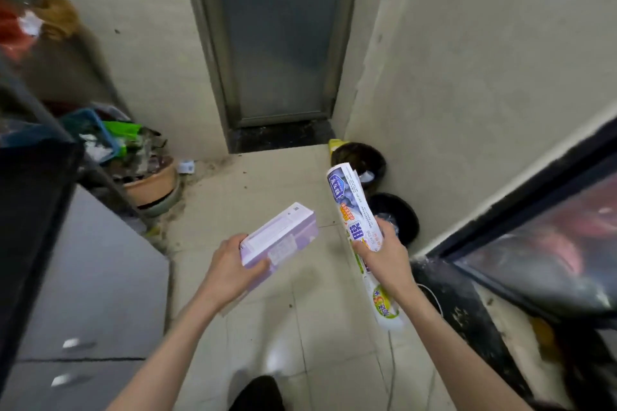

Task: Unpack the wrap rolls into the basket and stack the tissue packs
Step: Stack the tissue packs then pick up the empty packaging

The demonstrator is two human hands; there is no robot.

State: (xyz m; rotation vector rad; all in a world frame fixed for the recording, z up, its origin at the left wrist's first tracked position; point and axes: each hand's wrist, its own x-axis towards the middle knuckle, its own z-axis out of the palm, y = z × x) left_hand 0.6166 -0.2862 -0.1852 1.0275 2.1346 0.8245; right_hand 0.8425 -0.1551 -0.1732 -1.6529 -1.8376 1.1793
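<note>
Both forearms are stretched out over the tiled floor (300, 327). A purple box (280, 235) is gripped at its near end by the left hand (230, 265), thumb on top, fingers (257, 265) curled beneath. A wrap roll (357, 230) is clasped mid-length by the right hand (384, 250), fingers closed round it. Both are judged light; the roll's printed wrapper may slip. Two dark bins (362, 160) are seen beyond, by the wall.

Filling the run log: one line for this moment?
left hand: holds purple box | right hand: holds wrap roll | basket: unseen
</note>
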